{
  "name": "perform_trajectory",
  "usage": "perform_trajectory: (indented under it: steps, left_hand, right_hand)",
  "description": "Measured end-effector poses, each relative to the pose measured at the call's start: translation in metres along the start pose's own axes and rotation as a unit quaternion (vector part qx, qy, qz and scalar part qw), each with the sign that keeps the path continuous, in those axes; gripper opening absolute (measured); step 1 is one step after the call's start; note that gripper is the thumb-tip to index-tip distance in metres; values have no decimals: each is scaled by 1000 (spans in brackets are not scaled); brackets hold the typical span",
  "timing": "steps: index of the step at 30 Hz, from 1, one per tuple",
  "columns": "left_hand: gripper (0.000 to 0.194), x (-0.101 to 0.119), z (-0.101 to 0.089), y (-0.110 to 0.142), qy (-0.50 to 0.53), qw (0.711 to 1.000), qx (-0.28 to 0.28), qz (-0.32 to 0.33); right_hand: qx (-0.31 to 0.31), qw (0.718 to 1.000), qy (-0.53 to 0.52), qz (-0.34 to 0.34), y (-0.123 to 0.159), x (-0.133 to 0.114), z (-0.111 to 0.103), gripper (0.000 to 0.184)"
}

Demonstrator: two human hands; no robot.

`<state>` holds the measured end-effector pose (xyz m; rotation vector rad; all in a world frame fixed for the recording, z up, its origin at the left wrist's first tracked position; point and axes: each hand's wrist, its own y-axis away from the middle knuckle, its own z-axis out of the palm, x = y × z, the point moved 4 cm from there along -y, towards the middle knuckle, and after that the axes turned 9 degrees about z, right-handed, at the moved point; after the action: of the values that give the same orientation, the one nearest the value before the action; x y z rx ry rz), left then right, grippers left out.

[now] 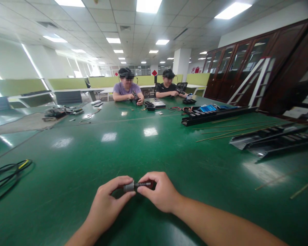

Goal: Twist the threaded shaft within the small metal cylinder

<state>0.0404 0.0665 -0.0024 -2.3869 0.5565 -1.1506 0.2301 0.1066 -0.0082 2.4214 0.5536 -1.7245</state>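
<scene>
Left hand (105, 205): curled, pinching the connector's (129, 186) silver end
Right hand (159, 191): curled, pinching its red end
Connector: held between both hands, over the green table (154, 150) (black thread showing)

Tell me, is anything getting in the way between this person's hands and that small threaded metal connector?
Nothing visible does. The left hand and right hand pinch the threaded metal connector directly from either side, with nothing between their fingers and it.
</scene>
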Motion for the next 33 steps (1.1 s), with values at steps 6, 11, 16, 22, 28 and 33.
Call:
perform_trajectory:
  steps: [6,11,16,22,28,33]
  left_hand:
    - [23,-1,0,0,-1,1000,1,-5]
    - [22,1,0,-2,0,1000,0,-6]
    - [22,1,-1,-2,0,1000,-2,-10]
    - [23,1,-2,-1,-4,1000,-2,-8]
    - [22,3,-3,-2,-7,1000,0,-2]
    - [22,2,-2,-2,-13,1000,3,5]
  right_hand:
    - [4,1000,-2,1,-1,-1,-1,9]
    - [11,1000,0,4,-1,-1,-1,9]
    - [8,1000,-6,6,-1,-3,-1,9]
    - [8,1000,-5,9,-1,-3,-2,9]
    - [10,1000,-2,6,1,-4,-3,9]
    - [13,1000,-4,9,0,-5,-3,9]
